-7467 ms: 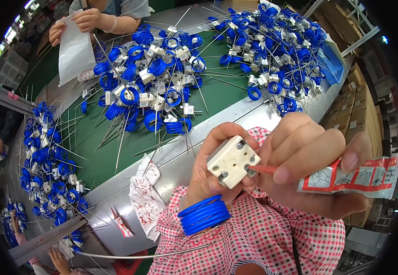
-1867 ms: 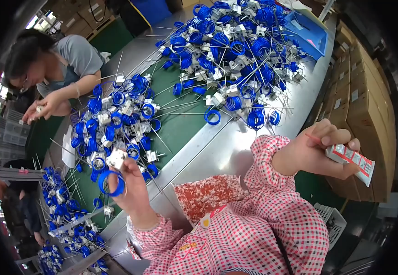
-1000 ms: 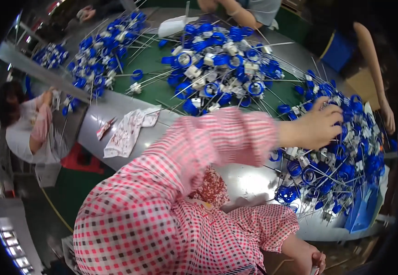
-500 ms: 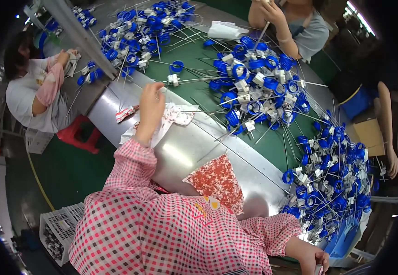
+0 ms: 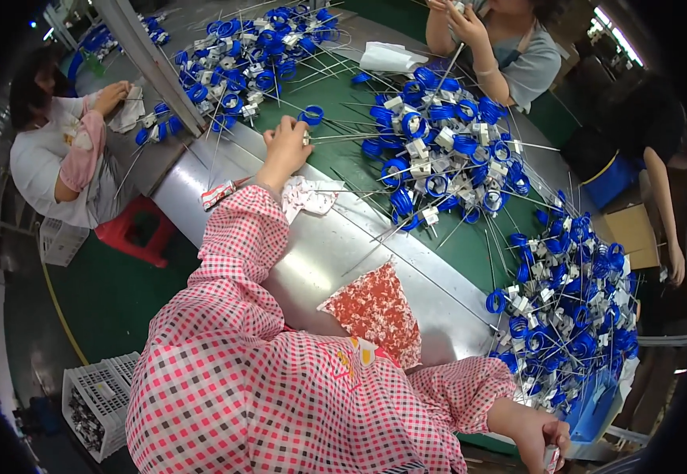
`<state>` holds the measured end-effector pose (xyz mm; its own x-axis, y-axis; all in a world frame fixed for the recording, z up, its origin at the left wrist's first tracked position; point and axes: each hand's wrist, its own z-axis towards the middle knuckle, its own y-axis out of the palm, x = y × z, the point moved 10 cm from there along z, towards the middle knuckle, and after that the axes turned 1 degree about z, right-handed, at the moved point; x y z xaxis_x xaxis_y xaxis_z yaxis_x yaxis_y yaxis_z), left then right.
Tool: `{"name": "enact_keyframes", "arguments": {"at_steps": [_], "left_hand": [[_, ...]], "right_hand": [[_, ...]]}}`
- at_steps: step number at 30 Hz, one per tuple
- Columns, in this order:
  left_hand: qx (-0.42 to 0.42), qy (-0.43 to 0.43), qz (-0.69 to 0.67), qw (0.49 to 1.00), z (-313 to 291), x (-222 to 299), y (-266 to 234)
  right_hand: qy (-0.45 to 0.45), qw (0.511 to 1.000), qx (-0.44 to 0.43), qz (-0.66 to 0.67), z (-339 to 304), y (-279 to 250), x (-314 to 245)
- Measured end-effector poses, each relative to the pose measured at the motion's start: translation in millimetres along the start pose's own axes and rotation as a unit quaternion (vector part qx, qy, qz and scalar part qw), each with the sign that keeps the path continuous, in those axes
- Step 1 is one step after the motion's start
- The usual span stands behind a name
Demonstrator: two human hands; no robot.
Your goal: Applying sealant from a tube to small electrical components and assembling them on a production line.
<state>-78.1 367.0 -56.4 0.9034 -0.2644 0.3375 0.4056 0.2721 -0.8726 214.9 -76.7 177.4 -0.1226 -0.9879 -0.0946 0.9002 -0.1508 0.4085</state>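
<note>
My left hand (image 5: 286,148) reaches over the metal edge of the table, its fingers curled around a small white block (image 5: 306,137). Beside the block lies a blue coil (image 5: 310,115), and thin rods run from there toward the middle pile. A crumpled white cloth with red marks (image 5: 312,196) lies below my left wrist. At the lower right, my right hand (image 5: 532,437) is closed on a small pale piece (image 5: 551,457), mostly hidden by the fingers. A red-and-white patterned cloth (image 5: 377,312) lies on the metal surface between my arms.
Piles of blue coils with white blocks and rods lie in the middle (image 5: 446,150), far left (image 5: 237,59) and right (image 5: 569,312). People work at left, top and right. A metal post (image 5: 150,63), red stool (image 5: 136,233) and white crate (image 5: 98,403) stand left.
My left hand has moved forward and right, from above the cloth onto the white block, and its fingers have closed around it. My right hand stays low at the right with the pale piece.
</note>
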Motion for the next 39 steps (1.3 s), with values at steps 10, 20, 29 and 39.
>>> {"name": "enact_keyframes", "arguments": {"at_steps": [10,20,29,39], "left_hand": [[0.084,-0.059,-0.129,0.986,9.7,-31.3,-46.4],[0.163,-0.136,-0.753,0.623,-10.5,-39.4,-114.9],[0.056,-0.096,-0.861,0.497,-0.8,14.3,-111.7],[0.023,-0.162,-0.923,0.348,68.5,-39.7,-87.1]], "right_hand": [[-0.051,0.996,0.02,-0.073,0.4,-4.3,-12.8],[0.088,0.988,-0.023,0.128,0.0,4.5,16.7],[-0.148,0.932,-0.079,-0.32,-7.4,12.3,-24.7],[0.134,0.983,0.003,0.122,-23.0,27.3,52.0]]}}
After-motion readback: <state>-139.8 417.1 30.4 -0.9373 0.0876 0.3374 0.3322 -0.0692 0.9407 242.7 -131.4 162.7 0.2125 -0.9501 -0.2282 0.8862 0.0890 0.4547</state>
